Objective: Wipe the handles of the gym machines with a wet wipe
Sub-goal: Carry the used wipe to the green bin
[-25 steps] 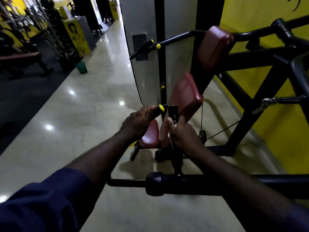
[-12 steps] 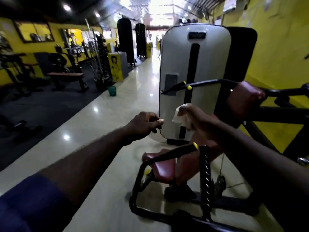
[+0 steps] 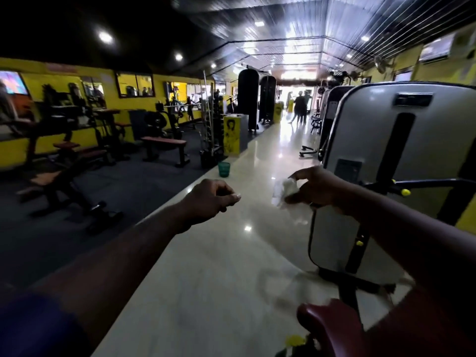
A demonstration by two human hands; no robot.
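My right hand pinches a crumpled white wet wipe in mid-air, in front of the grey weight-stack machine. A black handle bar with yellow end caps juts out from that machine just right of my right hand. My left hand hovers to the left over the glossy floor, fingers curled, holding nothing. A maroon pad of the nearer machine shows at the bottom right, partly hidden behind my right arm.
A shiny tiled aisle runs ahead, with a small green bucket at its left edge. Benches and racks fill the dark mat on the left. Two people stand far down the aisle. More machines line the right wall.
Both hands have left the handle of the near machine and lifted into the air. The view has tilted up from the machine toward the aisle. The wipe stays in my right hand.
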